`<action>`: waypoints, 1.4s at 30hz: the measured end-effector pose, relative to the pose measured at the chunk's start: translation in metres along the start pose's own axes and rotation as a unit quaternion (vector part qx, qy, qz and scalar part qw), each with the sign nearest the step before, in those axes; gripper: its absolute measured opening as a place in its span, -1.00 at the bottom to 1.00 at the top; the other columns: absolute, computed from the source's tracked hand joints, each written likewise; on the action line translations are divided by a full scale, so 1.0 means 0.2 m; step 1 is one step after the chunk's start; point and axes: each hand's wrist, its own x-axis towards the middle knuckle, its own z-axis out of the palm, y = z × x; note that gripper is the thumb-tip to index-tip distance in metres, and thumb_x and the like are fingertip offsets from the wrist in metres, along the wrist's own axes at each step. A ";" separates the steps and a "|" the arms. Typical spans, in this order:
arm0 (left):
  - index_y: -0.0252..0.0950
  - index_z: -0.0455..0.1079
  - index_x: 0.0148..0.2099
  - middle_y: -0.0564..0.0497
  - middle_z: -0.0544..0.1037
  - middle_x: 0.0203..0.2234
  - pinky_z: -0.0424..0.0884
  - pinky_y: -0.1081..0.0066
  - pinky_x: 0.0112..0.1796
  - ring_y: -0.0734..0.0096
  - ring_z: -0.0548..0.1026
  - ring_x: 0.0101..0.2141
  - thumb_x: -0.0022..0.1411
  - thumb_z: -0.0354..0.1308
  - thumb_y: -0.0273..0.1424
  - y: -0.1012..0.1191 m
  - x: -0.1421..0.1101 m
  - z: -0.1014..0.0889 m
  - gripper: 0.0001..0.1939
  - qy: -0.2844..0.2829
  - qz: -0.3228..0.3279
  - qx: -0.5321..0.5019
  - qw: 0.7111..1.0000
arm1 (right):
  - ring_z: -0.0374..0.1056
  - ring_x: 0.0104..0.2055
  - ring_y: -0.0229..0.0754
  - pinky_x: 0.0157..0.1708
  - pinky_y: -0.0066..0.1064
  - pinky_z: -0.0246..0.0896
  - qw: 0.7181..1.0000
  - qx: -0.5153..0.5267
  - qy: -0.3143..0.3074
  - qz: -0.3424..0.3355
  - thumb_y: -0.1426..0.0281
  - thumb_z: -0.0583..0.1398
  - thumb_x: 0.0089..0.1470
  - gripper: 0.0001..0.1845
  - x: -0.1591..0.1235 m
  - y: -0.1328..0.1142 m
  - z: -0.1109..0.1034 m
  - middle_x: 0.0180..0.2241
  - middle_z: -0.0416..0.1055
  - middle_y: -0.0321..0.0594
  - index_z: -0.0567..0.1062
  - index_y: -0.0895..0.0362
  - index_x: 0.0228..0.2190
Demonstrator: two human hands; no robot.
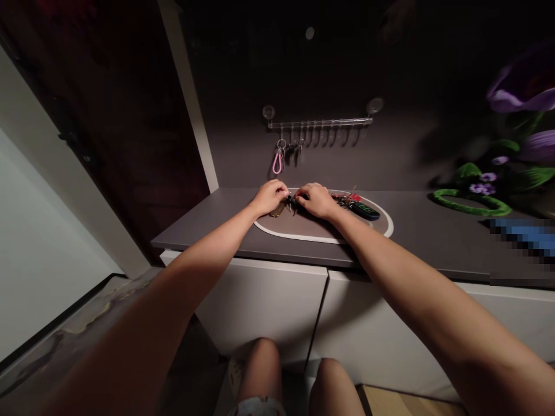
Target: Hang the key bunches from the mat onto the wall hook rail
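Observation:
Over an oval mat with a white rim [390,226], my left hand [269,198] is closed in a pinch on a small bunch of keys [289,202]. A brownish tag-like piece [277,210] hangs just under its fingers. Facing it, my right hand [315,200] pinches the same bunch from the other side; its fingertips are partly hidden. To the right of that wrist, more keys and a dark key fob with green marks [365,211] lie on the mat, beside a small red item [356,197].
On the wall a clear hook rail [321,123] carries several keys and a pink loop strap [277,163] at its left end. A green ring [472,203] and purple flowers [533,92] stand on the right of the grey counter [416,242]. White cabinet doors [277,294] are below.

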 end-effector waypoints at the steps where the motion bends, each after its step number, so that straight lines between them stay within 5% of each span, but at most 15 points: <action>1: -0.34 0.36 -0.42 0.03 0.41 -0.46 0.24 0.48 -0.30 0.47 0.33 -0.38 0.08 0.04 -0.44 0.00 0.00 0.00 -0.89 0.005 0.002 -0.002 1.000 | 0.28 -0.17 -0.11 -0.13 -0.34 0.05 1.000 0.003 0.003 -0.002 0.41 0.11 -0.01 -0.79 0.00 0.00 0.00 -0.27 0.47 -0.12 0.54 0.12 -0.37; 14: -0.36 0.29 -0.37 0.05 0.42 -0.48 0.26 0.50 -0.31 0.52 0.35 -0.41 0.14 0.00 -0.39 0.04 0.01 -0.01 -0.87 0.035 -0.037 -0.136 0.989 | 0.30 -0.28 -0.24 -0.17 -0.42 0.11 0.985 0.164 0.061 0.012 0.38 0.12 -0.03 -0.80 0.00 -0.02 -0.01 -0.32 0.47 -0.22 0.51 0.15 -0.35; 42: -0.30 0.31 -0.32 0.00 0.44 -0.38 0.23 0.46 -0.25 0.43 0.35 -0.33 0.20 -0.10 -0.37 0.03 0.00 0.02 -0.82 0.052 0.014 -0.022 0.998 | 0.21 -0.42 -0.33 -0.32 -0.50 0.12 0.921 0.377 0.093 0.044 0.25 0.13 -0.07 -0.78 0.02 0.04 0.03 -0.48 0.34 -0.32 0.38 0.17 -0.46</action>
